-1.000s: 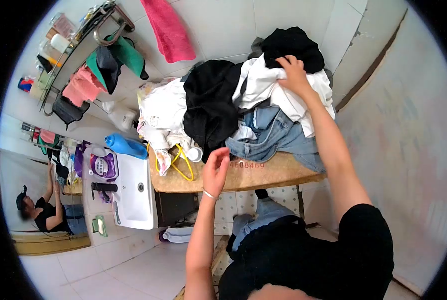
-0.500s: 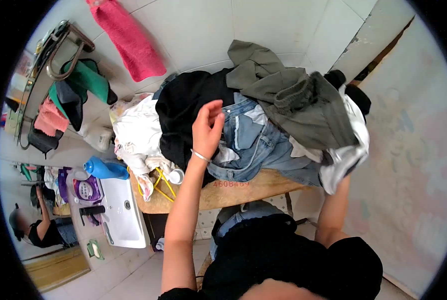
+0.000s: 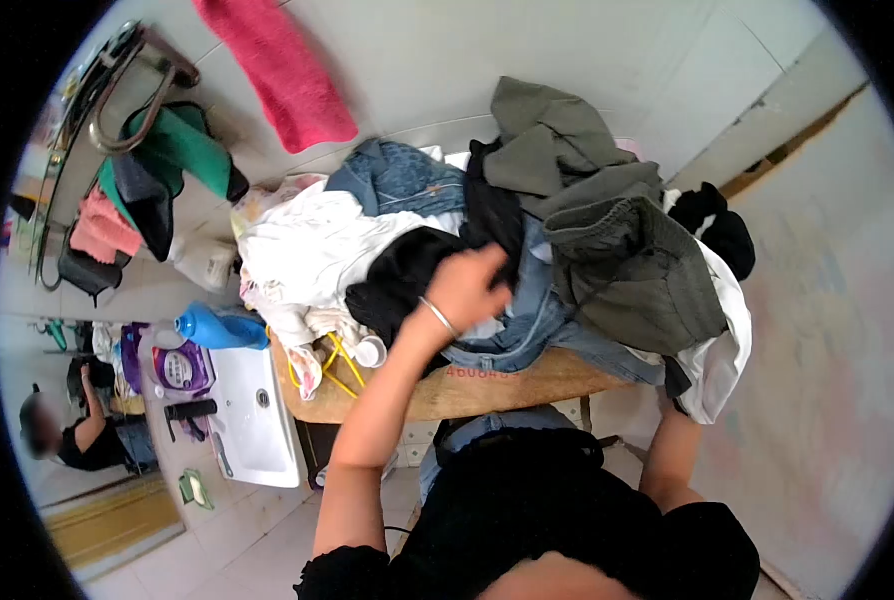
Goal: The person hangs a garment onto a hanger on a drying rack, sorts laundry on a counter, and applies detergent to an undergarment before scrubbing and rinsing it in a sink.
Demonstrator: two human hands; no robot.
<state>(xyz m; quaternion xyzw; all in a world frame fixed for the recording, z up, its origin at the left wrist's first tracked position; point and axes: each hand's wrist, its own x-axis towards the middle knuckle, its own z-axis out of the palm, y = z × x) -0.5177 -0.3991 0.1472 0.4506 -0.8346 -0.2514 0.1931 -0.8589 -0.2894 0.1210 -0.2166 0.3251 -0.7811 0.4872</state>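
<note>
My left hand (image 3: 473,290), with a bangle at the wrist, is closed on a black garment (image 3: 395,277) in the middle of a clothes pile; motion blurs its fingers. Blue jeans (image 3: 532,335) lie beside and under this hand. To their right, dark olive trousers (image 3: 627,275) are heaped with the elastic waistband up. A white garment (image 3: 722,350) hangs over the table's right end. My right forearm (image 3: 674,450) reaches up beneath it, and the cloth hides my right hand. White clothes (image 3: 307,240) and a patterned blue denim piece (image 3: 397,178) lie at the left.
The clothes rest on a wooden board (image 3: 417,398) against a tiled wall. Left of it are a white sink (image 3: 252,420), a blue bottle (image 3: 217,328) and a purple-labelled jug (image 3: 179,368). A pink towel (image 3: 282,75) hangs above; black socks (image 3: 727,240) lie far right.
My left hand has moved right and down onto the black garment, which is now bunched toward it. Patterned denim and more white cloth show where it lay. The olive trousers have shifted.
</note>
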